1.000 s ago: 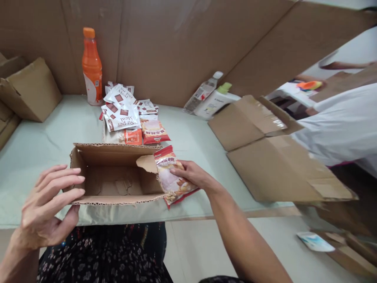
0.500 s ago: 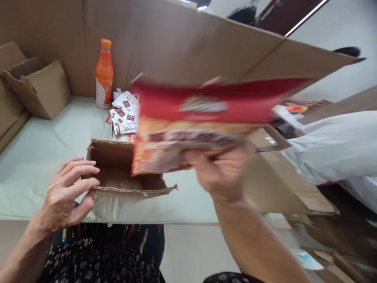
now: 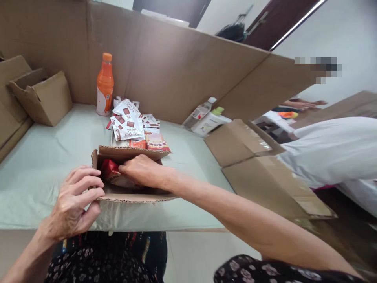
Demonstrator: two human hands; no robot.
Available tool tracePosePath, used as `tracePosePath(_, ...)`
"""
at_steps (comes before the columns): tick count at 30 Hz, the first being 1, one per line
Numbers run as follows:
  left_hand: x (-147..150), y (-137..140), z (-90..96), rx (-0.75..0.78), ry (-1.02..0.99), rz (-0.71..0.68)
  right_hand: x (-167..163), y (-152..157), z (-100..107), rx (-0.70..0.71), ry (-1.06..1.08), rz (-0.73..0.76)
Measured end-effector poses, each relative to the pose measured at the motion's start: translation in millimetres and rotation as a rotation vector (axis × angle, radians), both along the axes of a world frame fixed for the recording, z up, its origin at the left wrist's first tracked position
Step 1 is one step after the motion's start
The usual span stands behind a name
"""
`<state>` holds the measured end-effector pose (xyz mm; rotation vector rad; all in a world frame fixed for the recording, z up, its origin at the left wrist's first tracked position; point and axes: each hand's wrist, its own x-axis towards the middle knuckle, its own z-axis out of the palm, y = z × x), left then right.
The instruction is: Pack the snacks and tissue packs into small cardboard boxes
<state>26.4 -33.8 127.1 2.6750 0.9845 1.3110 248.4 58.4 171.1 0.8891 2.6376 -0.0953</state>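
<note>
A small open cardboard box (image 3: 138, 198) stands near the front edge of the covered table. My left hand (image 3: 73, 200) holds its left end, with bent fingers at the rim and the thumb outside the near corner. Reaching in from the right, my right hand (image 3: 144, 171) is closed on a red food packet (image 3: 109, 169) inside the box. The packet is bent against the box's left end, and its lower part is hidden. Just behind the box lie several white sachets (image 3: 128, 127) with brown squares and a red-and-cream packet (image 3: 157, 142).
An orange drink bottle (image 3: 105, 86) stands at the back. Other cardboard boxes (image 3: 55, 98) sit at left. A clear bottle (image 3: 200, 112) and a white bottle with a green cap (image 3: 212, 122) lean against the cardboard wall (image 3: 171, 70). At right are larger cartons (image 3: 259, 184) and another person's white sleeve (image 3: 332, 149).
My right hand has brought the red food packet left and down into the cardboard box. My left hand has stayed at the box's left end. The view has shifted slightly.
</note>
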Motion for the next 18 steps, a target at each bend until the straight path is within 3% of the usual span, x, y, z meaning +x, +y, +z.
tracePosePath(3, -0.1, 1.4, -1.4, 0.007, -0.017, 0.005, 3.6, 3.4, -4.8, -0.019, 0.016, 0.000)
tracePosePath(5, -0.8, 2.8, -3.7, 0.014, -0.023, -0.008, 16.6, -1.3, -1.7, 0.015, 0.143, 0.015)
tracePosePath(8, -1.8, 6.3, -8.7, 0.013, -0.037, -0.033, 46.6, -7.3, 15.0, 0.170, 0.558, 0.048)
tracePosePath(10, -1.7, 9.1, -11.8, 0.017, -0.057, -0.041, 66.2, 1.6, 25.8, 0.314, 0.823, -0.024)
tracePosePath(13, -0.9, 11.1, -15.7, 0.039, -0.097, -0.031, 82.7, 46.2, 21.9, 0.415, 0.883, -0.241)
tracePosePath(16, -0.5, 7.5, -20.5, 0.029, -0.108, -0.022, 77.2, 116.6, -8.2, 0.334, 0.672, -0.377)
tracePosePath(18, 0.1, 3.0, -24.0, -0.006, -0.120, 0.000, 63.4, 163.9, -30.4, 0.256, 0.507, -0.368)
